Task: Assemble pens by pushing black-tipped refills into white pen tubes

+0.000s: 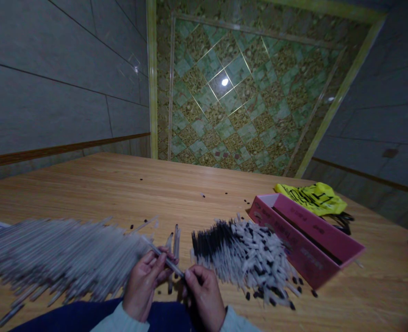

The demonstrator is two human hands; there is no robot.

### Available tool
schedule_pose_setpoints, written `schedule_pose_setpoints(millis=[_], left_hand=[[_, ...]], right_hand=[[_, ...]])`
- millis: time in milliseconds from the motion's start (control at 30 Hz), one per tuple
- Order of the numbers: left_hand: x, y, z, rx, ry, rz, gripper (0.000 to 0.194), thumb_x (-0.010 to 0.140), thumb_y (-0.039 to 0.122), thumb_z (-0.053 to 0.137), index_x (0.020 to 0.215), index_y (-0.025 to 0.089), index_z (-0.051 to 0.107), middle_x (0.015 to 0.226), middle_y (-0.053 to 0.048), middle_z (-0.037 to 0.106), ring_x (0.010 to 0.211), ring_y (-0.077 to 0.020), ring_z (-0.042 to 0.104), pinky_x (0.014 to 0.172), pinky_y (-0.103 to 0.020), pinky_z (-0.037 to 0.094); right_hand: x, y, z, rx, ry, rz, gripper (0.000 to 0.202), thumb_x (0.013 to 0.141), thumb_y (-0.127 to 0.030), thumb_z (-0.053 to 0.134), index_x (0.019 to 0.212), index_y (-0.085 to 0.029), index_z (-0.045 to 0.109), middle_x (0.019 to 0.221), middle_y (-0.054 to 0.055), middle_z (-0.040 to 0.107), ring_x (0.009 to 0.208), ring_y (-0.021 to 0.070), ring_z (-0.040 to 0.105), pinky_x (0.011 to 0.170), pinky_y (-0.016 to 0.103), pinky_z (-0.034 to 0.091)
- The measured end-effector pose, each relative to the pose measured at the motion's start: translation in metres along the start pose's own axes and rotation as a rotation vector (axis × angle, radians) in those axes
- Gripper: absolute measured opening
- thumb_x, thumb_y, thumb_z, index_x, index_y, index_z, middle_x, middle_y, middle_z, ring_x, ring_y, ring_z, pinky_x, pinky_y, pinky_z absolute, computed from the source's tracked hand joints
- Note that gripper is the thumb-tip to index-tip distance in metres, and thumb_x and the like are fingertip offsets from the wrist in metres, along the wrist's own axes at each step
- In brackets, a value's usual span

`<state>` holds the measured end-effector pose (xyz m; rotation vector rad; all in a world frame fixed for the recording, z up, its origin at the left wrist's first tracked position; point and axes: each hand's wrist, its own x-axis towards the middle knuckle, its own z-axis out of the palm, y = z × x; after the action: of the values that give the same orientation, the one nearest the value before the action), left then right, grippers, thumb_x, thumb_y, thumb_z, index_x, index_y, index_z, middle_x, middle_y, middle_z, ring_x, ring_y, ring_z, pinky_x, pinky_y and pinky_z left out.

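Two hands are working at a wooden table (86, 193). The left hand (144, 281) is pinching a clear pen barrel (164, 258), while the right hand (204, 295) is closing on its lower end. Barrels (58, 258) are piling left, refills (245, 256) right. A jostled elbow could be scattering either heap.

Pale grey-green sleeves, bare hands, dark blue garment

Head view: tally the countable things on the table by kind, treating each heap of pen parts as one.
Heaps of pen parts: 2, clear barrels and black refills
Pink box: 1
Yellow bag: 1
Hands: 2, left hand and right hand, both on one pen
Total: 6
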<state>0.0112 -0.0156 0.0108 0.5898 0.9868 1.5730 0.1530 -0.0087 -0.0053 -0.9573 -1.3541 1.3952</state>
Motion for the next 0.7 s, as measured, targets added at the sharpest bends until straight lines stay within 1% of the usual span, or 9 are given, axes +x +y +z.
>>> schedule_pose_setpoints(millis=[233,367,433,567,633,700], left_hand=[[-0.001,-0.001,0.002,0.008,0.044,0.020,0.035,0.061,0.032,0.077,0.085,0.012,0.060,0.073,-0.006,0.071,0.076,-0.0224,0.069,0.067,-0.031,0.055],[0.000,-0.002,0.002,0.017,0.045,0.010,0.036,0.061,0.032,0.077,0.086,0.012,0.060,0.073,-0.006,0.071,0.076,-0.0229,0.069,0.066,-0.031,0.055],[0.000,-0.003,0.002,0.014,0.054,0.004,0.036,0.060,0.033,0.077,0.085,0.012,0.060,0.072,-0.005,0.071,0.075,-0.0231,0.069,0.066,-0.031,0.056],[0.000,-0.004,0.002,0.020,0.079,0.000,0.036,0.059,0.034,0.077,0.083,0.012,0.061,0.072,-0.006,0.071,0.074,-0.0232,0.069,0.065,-0.031,0.056],[-0.001,-0.003,0.003,0.021,0.082,0.003,0.035,0.058,0.034,0.078,0.080,0.012,0.062,0.071,-0.005,0.071,0.074,-0.0230,0.069,0.064,-0.030,0.055],[-0.002,-0.001,0.004,0.020,0.084,0.008,0.033,0.058,0.034,0.078,0.077,0.012,0.063,0.070,-0.005,0.071,0.072,-0.0222,0.069,0.062,-0.028,0.055]], right_hand=[[-0.001,0.002,0.000,-0.025,0.061,0.006,0.041,0.074,-0.052,0.061,0.062,-0.013,0.056,0.045,-0.001,0.052,0.036,0.0061,0.039,0.037,0.017,0.028],[-0.003,0.002,0.001,-0.067,0.082,-0.019,0.036,0.075,-0.047,0.060,0.064,-0.013,0.057,0.047,0.001,0.055,0.037,0.0090,0.044,0.038,0.019,0.034],[-0.005,-0.001,0.001,-0.135,0.105,-0.056,0.030,0.076,-0.042,0.059,0.065,-0.014,0.058,0.049,0.001,0.056,0.041,0.0113,0.048,0.041,0.021,0.036],[-0.008,-0.010,-0.002,-0.429,0.185,-0.184,0.012,0.072,-0.025,0.060,0.066,-0.015,0.063,0.058,0.002,0.060,0.055,0.0148,0.055,0.052,0.022,0.040],[-0.009,-0.012,-0.002,-0.499,0.201,-0.222,0.009,0.072,-0.024,0.061,0.070,-0.016,0.063,0.061,0.002,0.060,0.059,0.0149,0.055,0.056,0.023,0.040],[-0.008,-0.010,-0.002,-0.451,0.179,-0.220,0.014,0.075,-0.030,0.060,0.074,-0.016,0.062,0.064,0.002,0.060,0.060,0.0144,0.054,0.056,0.022,0.040]])
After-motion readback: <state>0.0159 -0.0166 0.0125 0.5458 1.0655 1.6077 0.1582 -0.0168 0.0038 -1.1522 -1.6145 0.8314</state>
